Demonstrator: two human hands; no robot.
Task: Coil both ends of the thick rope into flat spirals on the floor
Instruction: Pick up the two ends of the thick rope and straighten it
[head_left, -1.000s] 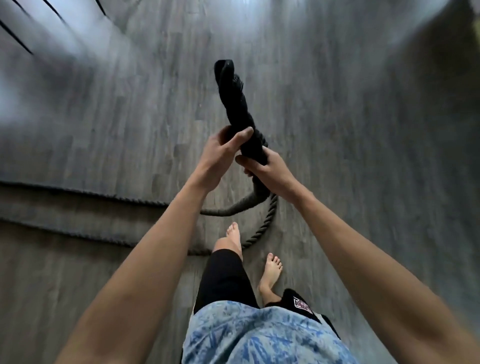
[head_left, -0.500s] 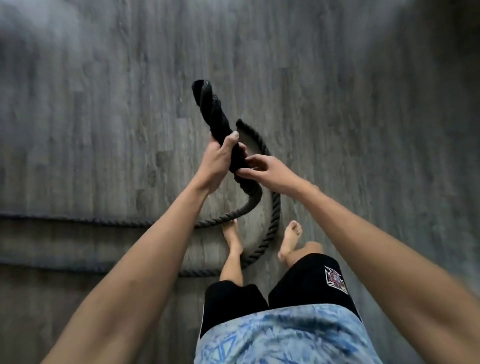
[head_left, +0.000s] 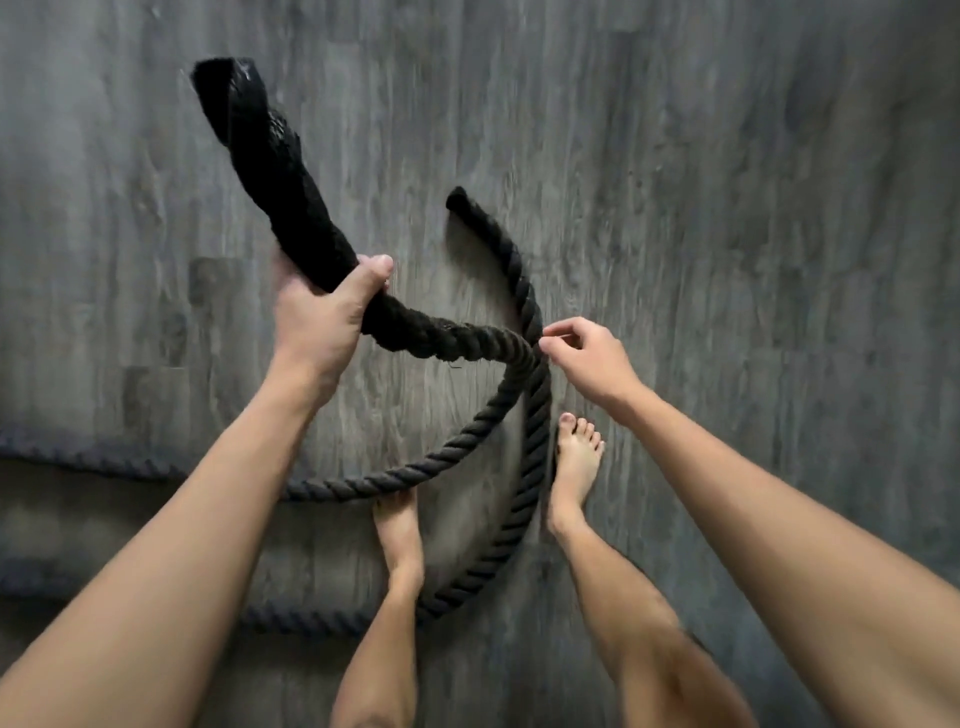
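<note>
On the floor (head_left: 727, 260), between bare feet (head_left: 574, 467), thick rope (head_left: 532, 457) is lying in one loose arc, no spiral begun. Its black sleeved end (head_left: 270, 166) is being gripped, raised, by the left hand (head_left: 322, 317); the right hand (head_left: 587, 358) is hovering, fingers curled, at the crossing, contact unclear. Next move is likely calling for laying that end flat, then winding rope around it.

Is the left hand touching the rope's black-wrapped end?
Touching. The head view shows the left hand gripping the black-wrapped end, with its thumb lapped across the front and no gap between them.
</note>
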